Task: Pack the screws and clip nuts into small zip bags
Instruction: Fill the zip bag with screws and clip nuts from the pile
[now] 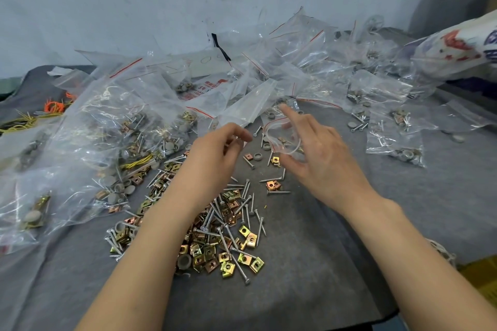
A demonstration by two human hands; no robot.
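Note:
A loose pile of silver screws and brass-coloured clip nuts (pixel 223 228) lies on the grey mat (pixel 309 277) under my left forearm. My right hand (pixel 322 158) holds a small clear zip bag (pixel 282 140) with a red seal line, thumb below it and fingers spread above; a few parts show inside. My left hand (pixel 215 153) hovers just left of the bag with its fingertips curled together. Whether they pinch anything is hidden. A few stray screws and nuts (pixel 274 185) lie below the bag.
Large clear bags of mixed hardware (pixel 94 129) cover the left. Empty zip bags (pixel 269 67) heap against the wall behind. Small filled bags (pixel 395 142) lie at the right, near a printed sack (pixel 457 51). Orange and yellow ties (pixel 53 107) sit far left.

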